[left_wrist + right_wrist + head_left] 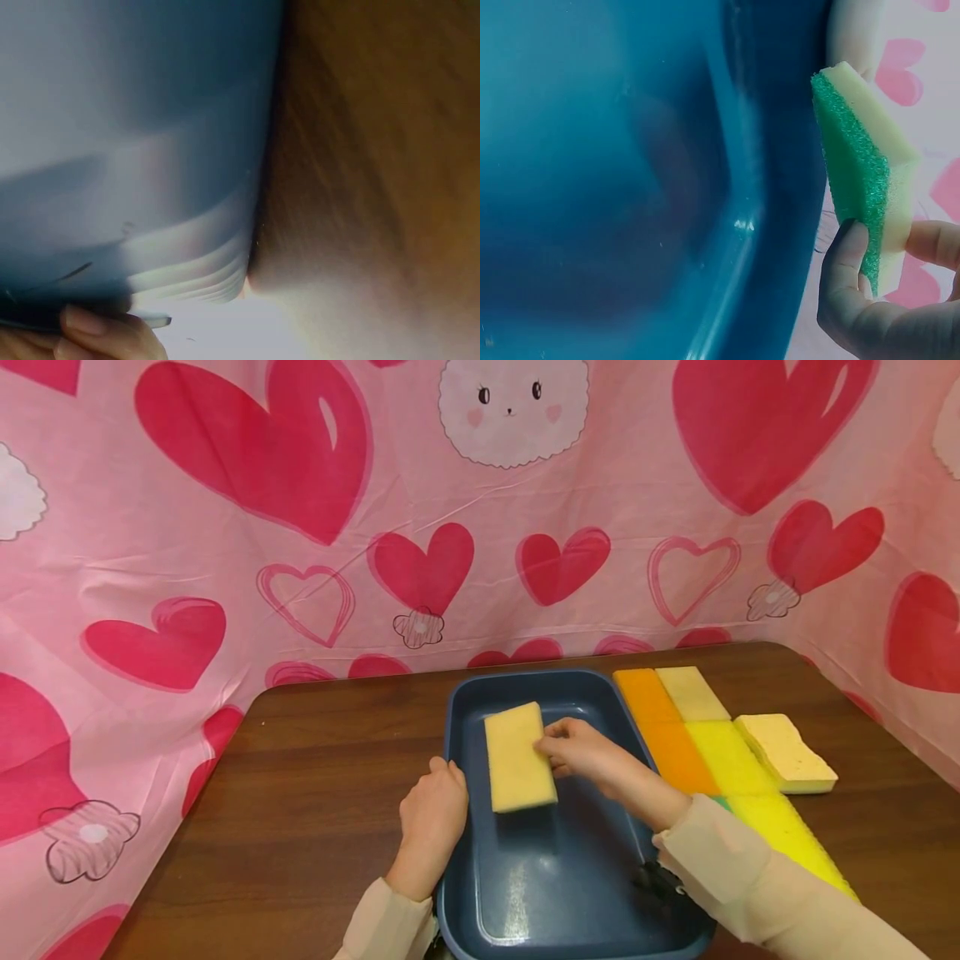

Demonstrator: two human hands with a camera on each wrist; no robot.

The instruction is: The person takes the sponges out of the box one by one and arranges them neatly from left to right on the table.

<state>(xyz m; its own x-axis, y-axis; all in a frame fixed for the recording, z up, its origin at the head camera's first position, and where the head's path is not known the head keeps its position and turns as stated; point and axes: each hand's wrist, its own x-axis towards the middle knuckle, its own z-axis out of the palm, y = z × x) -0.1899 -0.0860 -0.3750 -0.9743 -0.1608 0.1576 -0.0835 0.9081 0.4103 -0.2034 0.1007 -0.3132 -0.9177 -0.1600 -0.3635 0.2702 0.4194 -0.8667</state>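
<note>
A yellow sponge with a green scouring layer, seen in the right wrist view, is held above the inside of a blue plastic basin. My right hand pinches it by its right edge between thumb and fingers. At the basin's left side, my left hand grips the rim. The left wrist view shows the basin's outer wall close up, with fingertips at the rim.
Right of the basin lie orange sponges, yellow sponges and a pale yellow one, side by side. A wavy-edged cream sponge lies farther right. A brown wooden table carries everything; a pink heart-patterned cloth hangs behind.
</note>
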